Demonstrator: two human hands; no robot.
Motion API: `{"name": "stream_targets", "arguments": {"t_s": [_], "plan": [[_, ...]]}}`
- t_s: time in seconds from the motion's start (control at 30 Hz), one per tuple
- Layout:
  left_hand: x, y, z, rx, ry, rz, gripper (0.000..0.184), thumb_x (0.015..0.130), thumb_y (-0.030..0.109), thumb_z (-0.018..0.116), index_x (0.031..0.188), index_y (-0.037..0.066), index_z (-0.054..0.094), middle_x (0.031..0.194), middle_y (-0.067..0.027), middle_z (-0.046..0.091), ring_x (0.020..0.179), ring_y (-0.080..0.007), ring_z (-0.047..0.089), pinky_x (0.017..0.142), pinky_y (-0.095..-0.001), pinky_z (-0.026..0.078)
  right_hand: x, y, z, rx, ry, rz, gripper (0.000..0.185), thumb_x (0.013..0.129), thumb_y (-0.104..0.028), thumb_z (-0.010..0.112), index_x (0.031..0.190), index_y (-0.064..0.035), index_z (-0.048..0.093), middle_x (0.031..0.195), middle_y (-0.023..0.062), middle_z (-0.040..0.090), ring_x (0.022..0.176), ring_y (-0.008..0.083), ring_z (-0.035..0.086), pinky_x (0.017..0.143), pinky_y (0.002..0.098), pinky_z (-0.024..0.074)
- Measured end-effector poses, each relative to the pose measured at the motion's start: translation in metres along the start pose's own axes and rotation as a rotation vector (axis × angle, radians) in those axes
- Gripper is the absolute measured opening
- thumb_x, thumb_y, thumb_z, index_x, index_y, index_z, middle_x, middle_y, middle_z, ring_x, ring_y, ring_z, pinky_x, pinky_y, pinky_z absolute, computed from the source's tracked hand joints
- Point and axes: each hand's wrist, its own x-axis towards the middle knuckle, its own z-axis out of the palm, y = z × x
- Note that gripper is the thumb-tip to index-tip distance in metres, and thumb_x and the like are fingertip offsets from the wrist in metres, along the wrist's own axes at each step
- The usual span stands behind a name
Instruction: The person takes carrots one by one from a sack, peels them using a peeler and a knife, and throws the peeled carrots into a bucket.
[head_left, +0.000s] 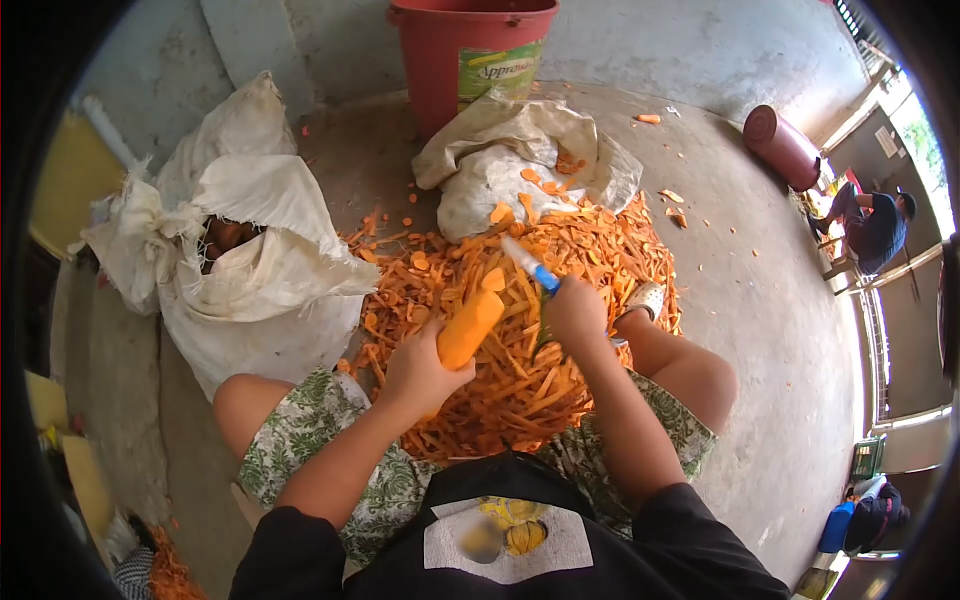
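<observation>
My left hand [422,365] is closed around a thick peeled carrot [470,328], its upper end pointing away from me. A small orange cut piece [493,280] shows at that end; I cannot tell whether it is still attached. My right hand [577,316] grips a knife [530,264] by its blue handle, the pale blade pointing up and left, apart from the carrot. Below both hands a large heap of orange peelings [520,400] lies between my legs, with round end slices scattered over it.
To the left stands an open white sack [265,310] with dark reddish roots inside. Beyond the heap lie a crumpled sack [530,150] and a red bucket [430,75]. A dark red drum [780,148] lies at the right, near a seated person [875,230].
</observation>
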Motion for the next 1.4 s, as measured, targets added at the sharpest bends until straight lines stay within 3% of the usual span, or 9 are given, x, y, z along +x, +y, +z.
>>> {"name": "stream_targets", "arguments": {"t_s": [0.27, 0.33, 0.4, 0.5, 0.63, 0.87, 1.03, 1.17, 1.4], "plan": [[0.005, -0.015, -0.003, -0.556, -0.031, 0.136, 0.035, 0.066, 0.014, 0.068, 0.095, 0.004, 0.05, 0.085, -0.0083, 0.058, 0.08, -0.0198, 0.058, 0.072, -0.033, 0.046, 0.015, 0.018, 0.045, 0.203, -0.445, 0.114, 0.031, 0.081, -0.028, 0.051, 0.086, 0.0019, 0.06, 0.073, 0.0139, 0.061, 0.062, 0.0241, 0.059, 0.057, 0.0359, 0.0489], [0.009, -0.016, -0.005, -0.695, -0.049, 0.183, 0.034, 0.067, 0.01, 0.066, 0.096, 0.005, 0.049, 0.088, -0.0071, 0.057, 0.084, -0.0182, 0.057, 0.075, -0.0327, 0.045, 0.005, 0.012, 0.077, 0.177, -0.561, -0.084, 0.036, 0.086, -0.029, 0.043, 0.089, 0.003, 0.059, 0.072, 0.0201, 0.059, 0.058, 0.0274, 0.057, 0.059, 0.0367, 0.0481], [0.014, -0.012, -0.006, -1.198, 0.026, 0.181, 0.035, 0.069, 0.008, 0.062, 0.1, 0.007, 0.046, 0.094, -0.0083, 0.055, 0.092, -0.0198, 0.054, 0.08, -0.0344, 0.043, -0.007, -0.006, 0.093, 0.079, -0.776, -0.119, 0.034, 0.083, -0.027, 0.05, 0.096, 0.004, 0.055, 0.078, 0.0115, 0.061, 0.061, 0.0221, 0.059, 0.056, 0.0323, 0.0489], [0.011, -0.005, -0.013, -1.469, 0.004, 0.138, 0.038, 0.071, 0.009, 0.062, 0.103, 0.008, 0.042, 0.1, -0.0104, 0.052, 0.1, -0.0222, 0.05, 0.086, -0.0382, 0.041, -0.032, -0.018, 0.152, 1.073, -0.252, -0.917, 0.034, 0.082, -0.026, 0.055, 0.099, 0.0032, 0.052, 0.081, 0.0099, 0.06, 0.061, 0.0202, 0.06, 0.057, 0.0312, 0.0499], [0.012, -0.008, -0.009, -1.619, -0.055, 0.147, 0.042, 0.075, 0.027, 0.064, 0.106, 0.008, 0.043, 0.107, -0.0113, 0.05, 0.106, -0.0234, 0.046, 0.09, -0.0402, 0.039, -0.042, -0.042, 0.108, 1.557, -0.774, -0.389, 0.034, 0.081, -0.025, 0.056, 0.1, 0.0029, 0.052, 0.081, 0.0093, 0.06, 0.061, 0.0198, 0.06, 0.058, 0.0311, 0.0501], [0.015, -0.007, -0.05, -1.767, -0.248, 0.147, 0.062, 0.081, 0.057, 0.041, 0.114, 0.004, 0.042, 0.122, -0.0137, 0.043, 0.117, -0.0244, 0.038, 0.095, -0.0393, 0.033, -0.001, -0.004, 0.057, 1.869, -0.656, 0.077, 0.033, 0.081, -0.024, 0.057, 0.1, 0.0023, 0.052, 0.081, 0.0084, 0.06, 0.061, 0.0191, 0.06, 0.059, 0.031, 0.0504], [0.021, -0.037, -0.048, -1.293, -0.485, -0.302, 0.048, 0.085, 0.035, 0.049, 0.114, -0.004, 0.047, 0.102, -0.014, 0.057, 0.089, -0.0192, 0.059, 0.068, -0.03, 0.051, 0.011, 0.027, 0.025, 1.835, -0.57, 0.142, 0.033, 0.081, -0.023, 0.058, 0.101, 0.002, 0.052, 0.081, 0.0078, 0.06, 0.061, 0.0186, 0.06, 0.059, 0.031, 0.0507], [0.027, -0.04, -0.033, -0.722, -0.92, -0.258, 0.052, 0.072, 0.019, 0.066, 0.114, -0.003, 0.045, 0.102, -0.0128, 0.057, 0.087, -0.0196, 0.059, 0.075, -0.0287, 0.047, 0.004, 0.023, -0.005, 1.428, -0.532, 0.08, 0.027, 0.083, -0.022, 0.054, 0.097, 0.0009, 0.054, 0.073, 0.0058, 0.058, 0.059, 0.0135, 0.057, 0.056, 0.0289, 0.0485], [0.016, -0.021, 0.018, -0.699, -0.632, 0.012, 0.063, 0.064, 0.02, 0.075, 0.115, 0.003, 0.044, 0.103, -0.0094, 0.056, 0.097, -0.0194, 0.054, 0.084, -0.032, 0.042, -0.031, -0.016, -0.043, 0.59, -0.303, -0.24, 0.025, 0.083, -0.027, 0.054, 0.082, -0.002, 0.057, 0.055, 0.0055, 0.048, 0.05, 0.013, 0.048, 0.05, 0.0306, 0.0387]]}}
